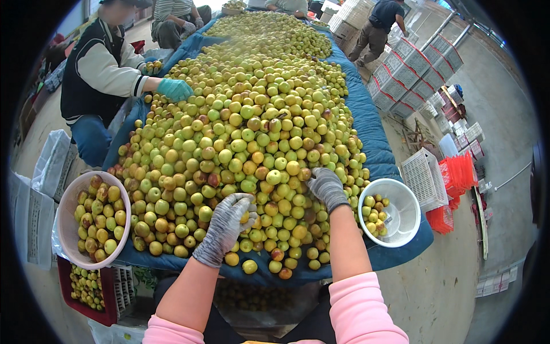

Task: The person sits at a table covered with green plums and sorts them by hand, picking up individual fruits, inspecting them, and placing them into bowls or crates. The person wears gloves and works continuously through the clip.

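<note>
A large heap of green-yellow and reddish jujubes [240, 142] covers a table spread with a blue quilted cloth [374, 133]. My left hand [225, 225], in a grey knitted glove, is over the near part of the heap, its fingers curled round a yellowish jujube [244, 217]. Farther right, my right hand [327, 187], gloved alike, has its fingertips at a reddish jujube [304, 173] on the heap; whether it grips it I cannot tell. A pink plastic basket [64, 223] of jujubes is at the left corner, and a white basket [412, 215] with fewer jujubes is at the right.
A co-worker [103, 73] in teal gloves sits at the left side of the table. Other people are at the far end. Below the pink basket is a dark red crate [109, 296] of jujubes. Stacked crates [408, 73] and a white crate [423, 180] are on the right.
</note>
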A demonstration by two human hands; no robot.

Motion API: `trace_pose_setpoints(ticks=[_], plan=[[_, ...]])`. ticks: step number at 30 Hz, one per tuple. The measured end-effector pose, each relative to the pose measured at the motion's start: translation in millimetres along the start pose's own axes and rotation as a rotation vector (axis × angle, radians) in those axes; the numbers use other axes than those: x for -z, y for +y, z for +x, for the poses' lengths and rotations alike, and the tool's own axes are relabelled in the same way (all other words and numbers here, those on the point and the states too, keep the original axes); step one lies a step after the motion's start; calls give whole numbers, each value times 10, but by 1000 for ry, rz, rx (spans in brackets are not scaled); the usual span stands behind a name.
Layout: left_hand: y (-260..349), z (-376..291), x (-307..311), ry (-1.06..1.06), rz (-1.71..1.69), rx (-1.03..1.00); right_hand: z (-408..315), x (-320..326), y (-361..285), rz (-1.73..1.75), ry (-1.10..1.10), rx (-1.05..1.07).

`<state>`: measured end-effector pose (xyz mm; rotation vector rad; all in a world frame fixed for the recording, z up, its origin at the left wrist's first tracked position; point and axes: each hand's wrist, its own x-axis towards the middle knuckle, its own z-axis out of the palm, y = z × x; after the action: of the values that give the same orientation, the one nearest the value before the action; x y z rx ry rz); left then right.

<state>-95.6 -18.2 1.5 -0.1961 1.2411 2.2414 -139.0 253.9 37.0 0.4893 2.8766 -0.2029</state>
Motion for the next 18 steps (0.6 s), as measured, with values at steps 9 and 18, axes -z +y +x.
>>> trace_pose_setpoints(ticks=[9,18], plan=[[56,117,67,8,24,13,211,-54,-152,-175,-40,13],[155,138,150,20,59,-32,53,135,484,743,55,180]])
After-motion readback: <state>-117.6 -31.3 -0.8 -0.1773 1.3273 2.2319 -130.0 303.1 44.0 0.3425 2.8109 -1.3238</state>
